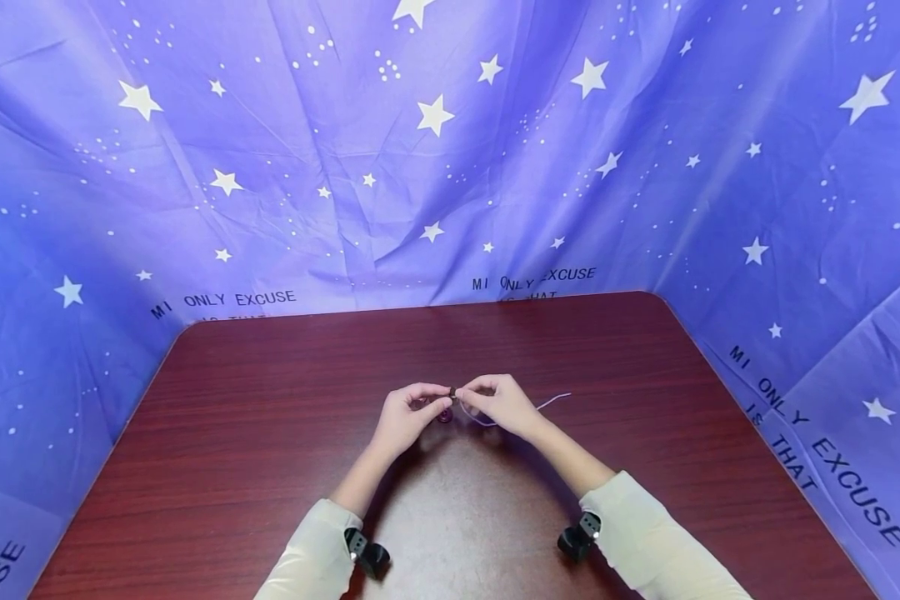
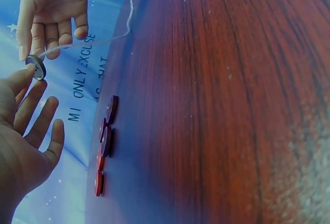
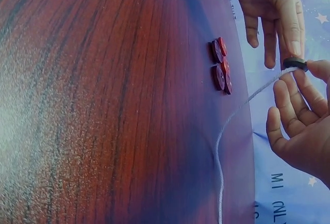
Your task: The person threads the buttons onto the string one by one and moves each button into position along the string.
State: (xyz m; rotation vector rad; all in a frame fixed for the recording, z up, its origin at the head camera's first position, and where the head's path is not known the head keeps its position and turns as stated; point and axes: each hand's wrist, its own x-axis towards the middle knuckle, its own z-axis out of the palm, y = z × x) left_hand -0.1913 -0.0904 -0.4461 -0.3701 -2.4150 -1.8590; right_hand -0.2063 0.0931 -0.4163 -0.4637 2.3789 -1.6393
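Observation:
Between the thumb and index finger of my left hand [image 1: 405,417] is a dark round button [image 2: 36,68], held above the table and tilted in the left wrist view. My right hand [image 1: 508,408] meets it from the other side, pinching a pale cord [image 3: 248,101] right at the button. Whether the cord passes through a hole is hidden by the fingertips. From there the cord droops past the right hand, its loose end [image 1: 562,396] out to the right. Several red and purple buttons [image 3: 220,77] lie close together on the table below the hands.
A dark red wood-grain table [image 1: 270,392] with rounded far corners spreads under both arms. Behind it and along the sides hangs a blue-purple curtain [image 1: 330,167] with white stars and printed words. Black wrist cameras [image 1: 373,557] sit at the pale sleeves.

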